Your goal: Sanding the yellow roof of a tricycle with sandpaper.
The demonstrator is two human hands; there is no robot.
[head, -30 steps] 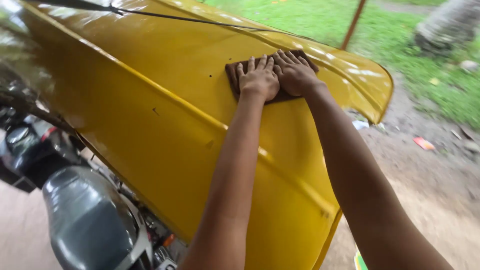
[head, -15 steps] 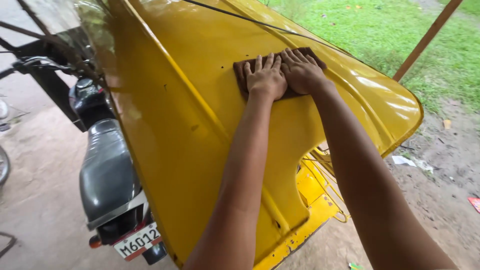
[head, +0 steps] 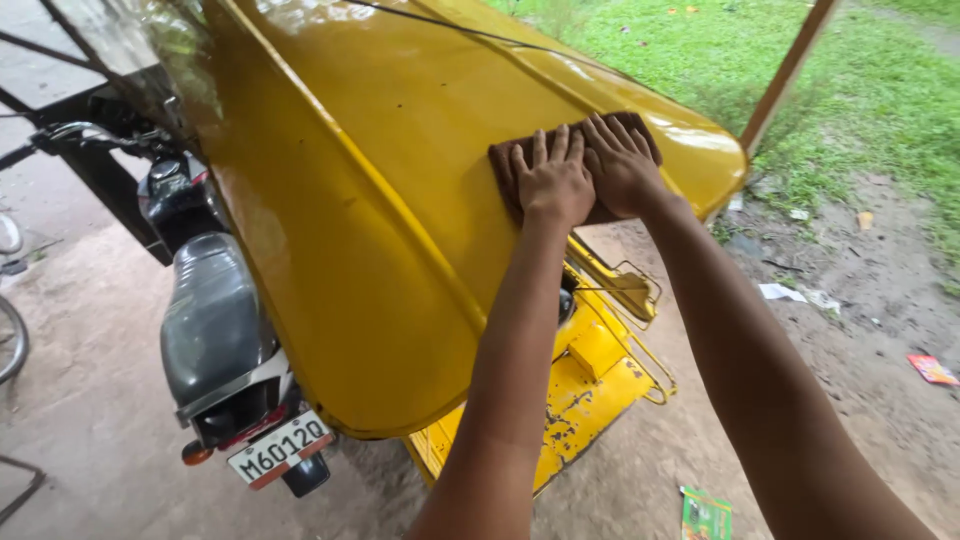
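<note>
A dark brown cloth [head: 505, 160] lies flat on the glossy yellow curved body panel [head: 380, 200] of a small vehicle. My left hand [head: 550, 180] and my right hand [head: 622, 160] press side by side on the cloth, fingers spread and palms down. Both arms reach up from the bottom of the view. Most of the cloth is hidden under the hands.
A black motorcycle [head: 215, 330] with a white number plate stands left of the yellow vehicle. Below the panel shows a chipped yellow frame [head: 590, 390]. A wooden post [head: 785, 70] rises at the right. Grass lies beyond; litter dots the bare dirt ground [head: 860, 330].
The hands and cloth have slid down the panel toward its lower right edge. The view has shifted, showing more of the motorcycle and the yellow frame.
</note>
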